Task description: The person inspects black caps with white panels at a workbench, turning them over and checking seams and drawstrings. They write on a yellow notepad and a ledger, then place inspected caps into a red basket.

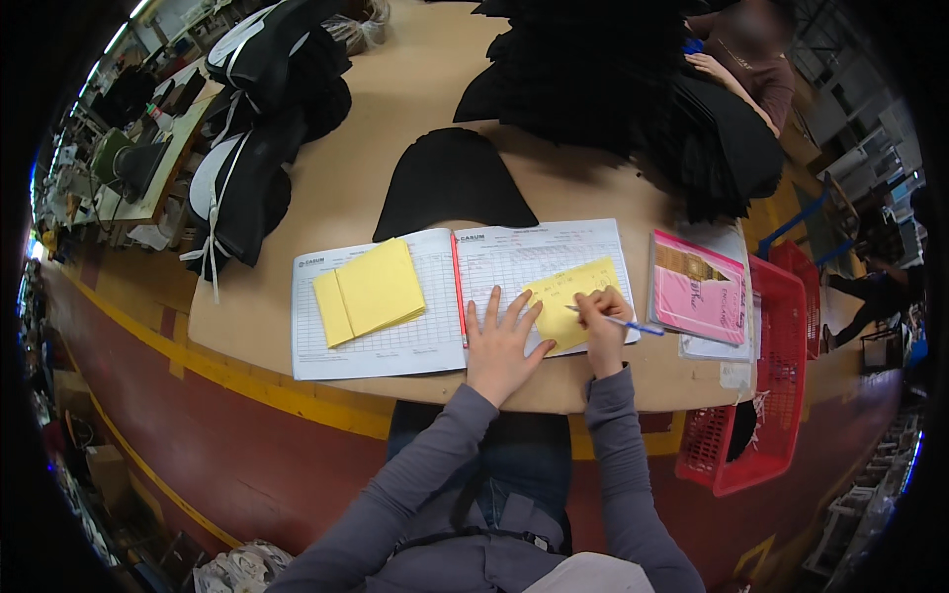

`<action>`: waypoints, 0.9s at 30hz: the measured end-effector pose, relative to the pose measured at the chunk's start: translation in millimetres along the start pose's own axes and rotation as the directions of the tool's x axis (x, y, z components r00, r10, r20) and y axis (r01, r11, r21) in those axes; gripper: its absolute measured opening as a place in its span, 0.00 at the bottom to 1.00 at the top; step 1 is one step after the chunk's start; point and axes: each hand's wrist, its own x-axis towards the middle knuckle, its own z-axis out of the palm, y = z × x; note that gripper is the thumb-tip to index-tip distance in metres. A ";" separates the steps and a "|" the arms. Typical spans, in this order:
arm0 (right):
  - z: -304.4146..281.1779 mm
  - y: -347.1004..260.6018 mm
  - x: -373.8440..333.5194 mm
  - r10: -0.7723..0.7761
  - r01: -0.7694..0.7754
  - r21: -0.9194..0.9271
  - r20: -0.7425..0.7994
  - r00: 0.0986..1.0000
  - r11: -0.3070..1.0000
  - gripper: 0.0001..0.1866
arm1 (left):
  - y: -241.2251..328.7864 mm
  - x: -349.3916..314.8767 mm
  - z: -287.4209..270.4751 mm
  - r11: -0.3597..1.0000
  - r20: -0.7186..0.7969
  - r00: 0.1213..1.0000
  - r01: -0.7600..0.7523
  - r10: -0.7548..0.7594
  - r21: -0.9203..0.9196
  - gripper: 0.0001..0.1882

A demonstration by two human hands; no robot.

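Observation:
An open record book [378, 358] with printed tables lies on the table before me. My right hand [601, 321] grips a blue-and-white pen [638, 325], its tip on a yellow slip of paper [570, 285] that bears some handwriting. Flat on the right page, with fingers spread, my left hand [502, 346] rests beside the slip's left edge. A stack of yellow slips [381, 292] covers part of the left page. Along the book's fold runs a thin red strip [459, 282]. Just beyond the book lies a curved black piece [453, 178].
A pink notebook [698, 287] lies right of the book. Beside the table stands a red plastic basket [781, 395]. Tall stacks of black pieces [583, 89] fill the far side, and tied black bundles [242, 193] sit at the left edge. Another person [756, 64] is at the far right.

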 end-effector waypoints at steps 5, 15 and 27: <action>14.0 -2.8 -10.4 -0.003 0.007 -0.028 0.131 0.991 1.000 0.13 | -1.4 -1.4 1.4 1.000 0.004 1.000 -0.006 0.006 0.004 0.32; 17.6 -4.9 -6.8 0.050 -0.039 -0.174 0.057 0.997 0.984 0.19 | -0.5 -2.1 3.3 0.998 -0.005 1.000 0.009 -0.009 0.058 0.36; 13.4 15.1 -4.9 -0.043 0.114 -0.454 0.163 0.986 0.884 0.19 | -1.0 -2.8 4.8 0.995 -0.003 1.000 -0.005 0.005 0.095 0.35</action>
